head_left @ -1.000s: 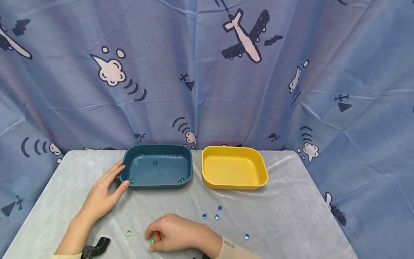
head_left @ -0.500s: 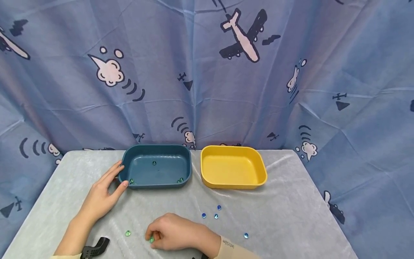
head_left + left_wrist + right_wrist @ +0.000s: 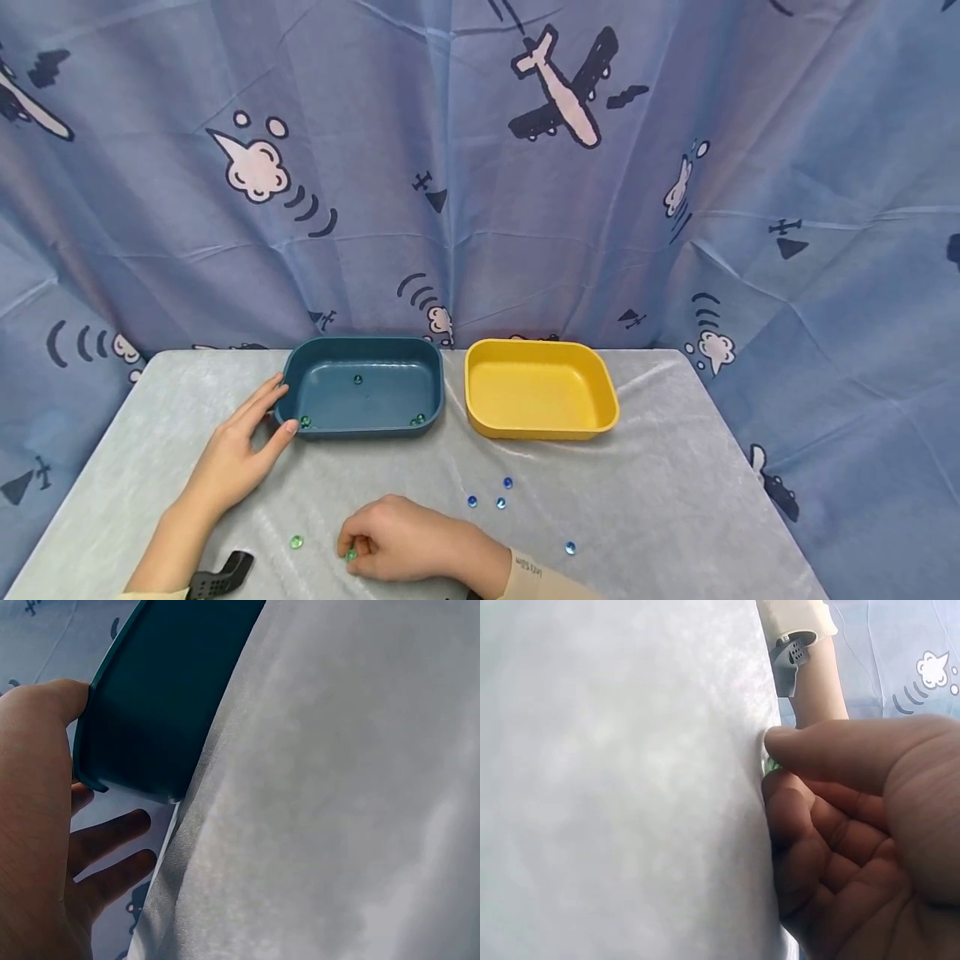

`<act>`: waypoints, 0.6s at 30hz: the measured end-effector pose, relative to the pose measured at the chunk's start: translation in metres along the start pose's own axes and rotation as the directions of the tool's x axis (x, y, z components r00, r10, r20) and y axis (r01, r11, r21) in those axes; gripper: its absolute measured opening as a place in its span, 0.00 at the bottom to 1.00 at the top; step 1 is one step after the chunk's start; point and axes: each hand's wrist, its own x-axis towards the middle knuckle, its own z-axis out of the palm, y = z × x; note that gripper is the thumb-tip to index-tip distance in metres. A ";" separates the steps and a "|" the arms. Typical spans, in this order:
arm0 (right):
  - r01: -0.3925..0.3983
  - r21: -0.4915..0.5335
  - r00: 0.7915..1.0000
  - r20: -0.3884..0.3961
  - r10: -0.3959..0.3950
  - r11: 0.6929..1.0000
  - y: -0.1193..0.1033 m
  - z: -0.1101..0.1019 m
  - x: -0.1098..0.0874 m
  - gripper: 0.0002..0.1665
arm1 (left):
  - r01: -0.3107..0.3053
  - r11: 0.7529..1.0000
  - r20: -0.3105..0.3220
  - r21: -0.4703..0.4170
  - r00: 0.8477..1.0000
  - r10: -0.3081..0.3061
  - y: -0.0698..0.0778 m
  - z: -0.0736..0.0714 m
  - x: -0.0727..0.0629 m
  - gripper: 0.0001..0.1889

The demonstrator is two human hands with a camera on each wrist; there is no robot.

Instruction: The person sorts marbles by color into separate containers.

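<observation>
Looking down from the head, I see the right hand point(image 3: 401, 540) with a green bead point(image 3: 351, 555) pinched at its fingertips, on the near part of the desk point(image 3: 675, 500), left of its middle. A second green bead point(image 3: 297, 542) lies loose nearer the left edge; the pinch looks best taken straight up, so as not to nudge it. To the right lie four blue beads point(image 3: 501, 503), apart from the fingers. At the far edge stand a dark blue tray point(image 3: 367, 432), toward the left corner, with a few green beads point(image 3: 357, 379) inside, and a yellow tray point(image 3: 543, 434), toward the right corner. The left hand point(image 3: 238, 457) is spread wide over the dark blue tray's left end; a light touch seems enough there, since hard pressure could tip or slide it.

From the left wrist, the thumb meets the tray's rim and two fingers stand apart from its wall. That suits steadying more than lifting.

From the right wrist, thumb and forefinger are nearly together, a glint of green between them, right down against the cloth point(image 3: 630, 780). Whether the bead is off it, I cannot tell. Being small, smooth and rounded, it calls for soft pads on its sides and gentle pressure, as a hard squeeze might shoot it away. The other fingers are best folded clear.
</observation>
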 end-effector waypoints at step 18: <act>0.001 0.049 0.998 -0.063 0.002 0.999 -0.003 -0.007 -0.002 0.04 | 0.005 1.000 0.009 -0.005 1.000 -0.005 -0.001 0.001 -0.001 0.34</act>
